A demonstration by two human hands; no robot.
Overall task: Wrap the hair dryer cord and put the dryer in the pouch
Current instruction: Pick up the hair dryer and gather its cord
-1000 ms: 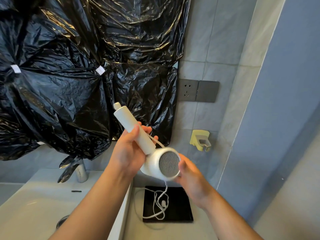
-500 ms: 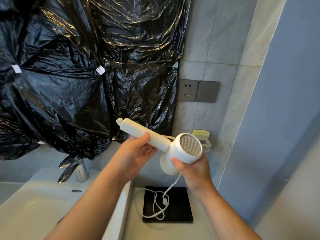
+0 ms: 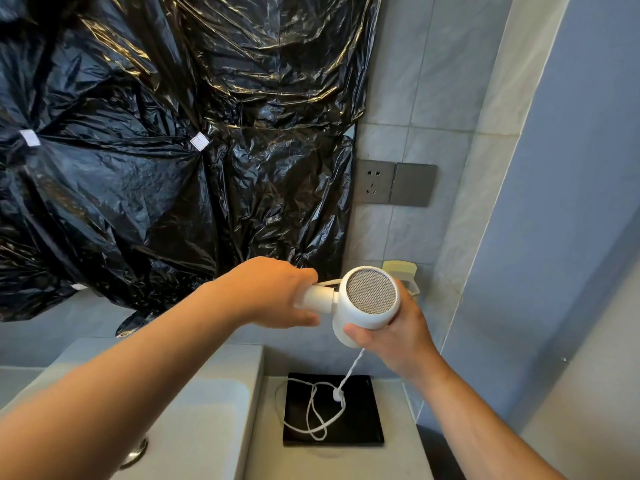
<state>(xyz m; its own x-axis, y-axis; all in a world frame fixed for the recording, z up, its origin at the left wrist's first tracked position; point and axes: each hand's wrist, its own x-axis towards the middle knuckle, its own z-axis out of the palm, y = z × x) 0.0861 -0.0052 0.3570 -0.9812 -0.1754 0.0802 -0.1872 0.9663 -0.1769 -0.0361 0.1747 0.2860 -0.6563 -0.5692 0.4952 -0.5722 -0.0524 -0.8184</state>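
Observation:
A white hair dryer [image 3: 367, 301] is held in the air before the wall, its grey mesh end facing me. My right hand [image 3: 398, 336] grips its round head from below and behind. My left hand [image 3: 273, 292] is wrapped over the handle, hiding most of it. A strand of the white cord [image 3: 320, 410] runs along the top of the handle under my left fingers. The rest hangs from beneath the dryer head and lies in loose loops on a flat black pouch [image 3: 360, 424] on the counter below.
A white sink basin [image 3: 194, 420] with a chrome tap [image 3: 133, 323] sits at the lower left. Black plastic sheeting [image 3: 173, 150] covers the wall above. A grey wall socket [image 3: 375, 181] and a pale yellow wall holder [image 3: 403, 270] are to the right.
The dryer has swung so its handle lies level, and it has moved right and up. My left hand has turned over on top of the handle. The hanging cord is pulled straighter.

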